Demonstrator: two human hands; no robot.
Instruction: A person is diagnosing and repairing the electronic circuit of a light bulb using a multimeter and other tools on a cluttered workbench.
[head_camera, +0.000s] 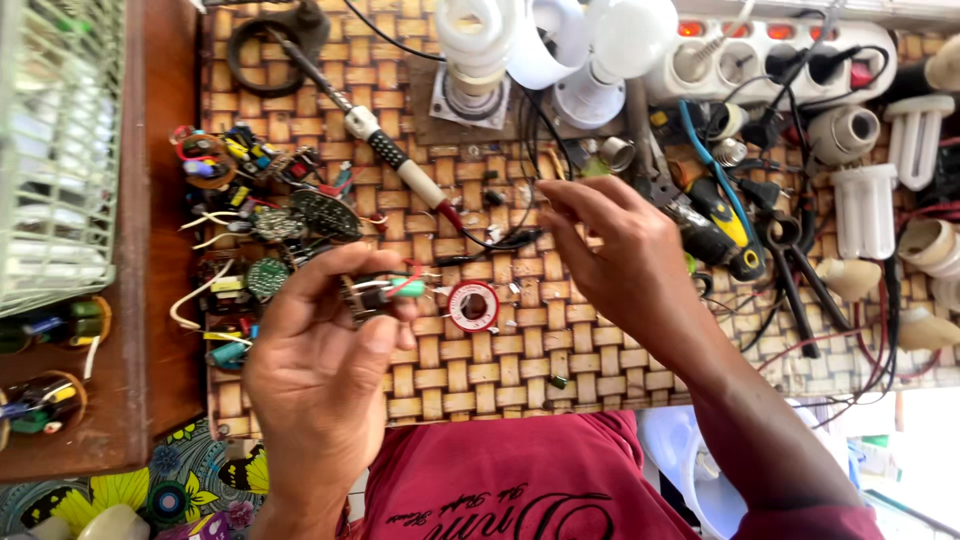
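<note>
L hand (320, 340) pinches small circuit board (385, 290) above woven mat (500, 370); R hand (620, 260) empty, fingers loose. Soldering iron (395, 160) lies unused; joints apparently not yet soldered.

Bare mat (480, 385) near front; bulbs (560, 50), tools (735, 225), boards (270, 225) crowd rest.

Two bare hands, no gloves, no rings or watch visible. Left hand (320, 350) shows bare wrist and forearm, no sleeve in view. Right hand (620, 250) has bare forearm running to a dark red short sleeve (800, 505) at the upper arm. Torso in a dark red cotton T-shirt (500, 480) with black cursive lettering across the chest, fabric slightly creased.
</note>
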